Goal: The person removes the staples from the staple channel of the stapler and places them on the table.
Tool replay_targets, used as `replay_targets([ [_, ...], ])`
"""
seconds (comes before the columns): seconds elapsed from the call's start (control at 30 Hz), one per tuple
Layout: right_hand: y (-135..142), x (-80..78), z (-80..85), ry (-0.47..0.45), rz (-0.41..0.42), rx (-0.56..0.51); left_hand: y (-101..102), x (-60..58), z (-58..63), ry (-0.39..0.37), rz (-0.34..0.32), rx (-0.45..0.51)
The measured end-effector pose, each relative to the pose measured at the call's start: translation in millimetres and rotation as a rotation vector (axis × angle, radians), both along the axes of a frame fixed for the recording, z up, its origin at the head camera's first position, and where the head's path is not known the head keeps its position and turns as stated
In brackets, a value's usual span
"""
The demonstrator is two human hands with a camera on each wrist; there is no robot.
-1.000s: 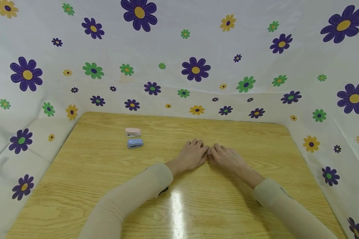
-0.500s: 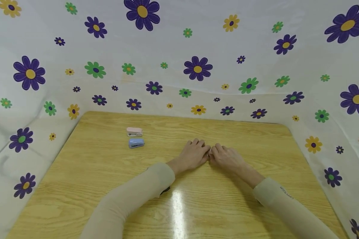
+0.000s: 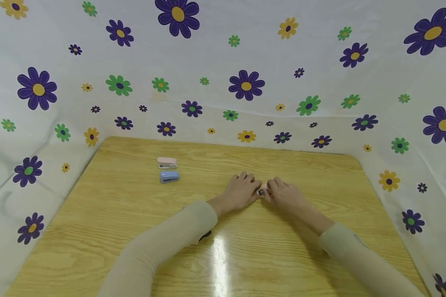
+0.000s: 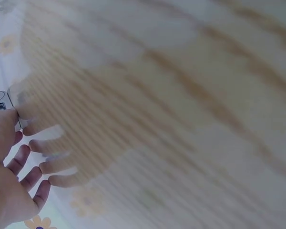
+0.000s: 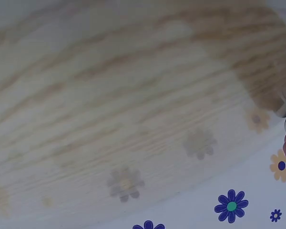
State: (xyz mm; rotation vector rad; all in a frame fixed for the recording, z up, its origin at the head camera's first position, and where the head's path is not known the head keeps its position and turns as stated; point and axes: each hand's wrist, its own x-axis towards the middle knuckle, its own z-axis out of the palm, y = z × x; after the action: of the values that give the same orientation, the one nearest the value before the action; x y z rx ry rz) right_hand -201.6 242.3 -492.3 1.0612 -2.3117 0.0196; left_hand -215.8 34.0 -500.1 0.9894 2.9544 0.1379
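I saw the left hand (image 3: 240, 192) and right hand (image 3: 286, 195) both pinching the stapler (image 3: 260, 192) between them on the table (image 3: 93, 222), and feared uneven pressure might twist it loose or nip a finger.

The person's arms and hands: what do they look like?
The left sleeve and right sleeve are long and cream, with a grey mark near the right cuff and something black below the left cuff. The left hand and right hand look bare.
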Motion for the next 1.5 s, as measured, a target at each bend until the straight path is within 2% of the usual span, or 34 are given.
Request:
replay_targets([
  [0.1,2.0,1.3,7.1,-0.084,-0.068,0.017,-0.7,0.4,2.5,-0.006,-0.008,-0.017],
  [0.2,10.0,2.2,14.1,-0.123,-0.11,-0.003,-1.1,1.2,5.3,0.007,-0.022,-0.031],
  [0.4,34.2,4.9,22.3,-0.104,-0.145,-0.059,2.6,0.8,7.8,0.031,-0.044,-0.067],
  [0.63,62.3,12.1,21.6,-0.089,-0.168,-0.076,17.6,0.2,3.8,0.03,-0.06,-0.083],
  [0.73,70.8,15.2,22.6,-0.151,-0.218,-0.093,24.5,-0.8,2.1,0.043,-0.047,-0.092],
  [0.97,86.3,21.3,25.7,-0.402,-0.39,-0.135,42.0,-1.0,4.3,0.034,-0.052,-0.124],
  [1.1,93.7,22.7,23.4,-0.473,-0.44,-0.14,48.5,-2.0,4.4,0.024,-0.043,-0.126],
  [1.23,97.3,23.4,21.6,-0.463,-0.443,-0.083,50.6,-2.9,3.5,0.03,-0.036,-0.125],
  [1.33,96.6,24.1,25.4,-0.412,-0.442,-0.052,50.9,-2.5,3.0,0.037,-0.036,-0.118],
  [1.43,93.2,24.4,33.4,-0.347,-0.452,-0.075,50.8,-1.5,3.7,0.04,-0.035,-0.117],
  [1.5,88.6,25.6,40.4,-0.341,-0.471,-0.121,51.0,-0.7,4.6,0.043,-0.034,-0.123],
])
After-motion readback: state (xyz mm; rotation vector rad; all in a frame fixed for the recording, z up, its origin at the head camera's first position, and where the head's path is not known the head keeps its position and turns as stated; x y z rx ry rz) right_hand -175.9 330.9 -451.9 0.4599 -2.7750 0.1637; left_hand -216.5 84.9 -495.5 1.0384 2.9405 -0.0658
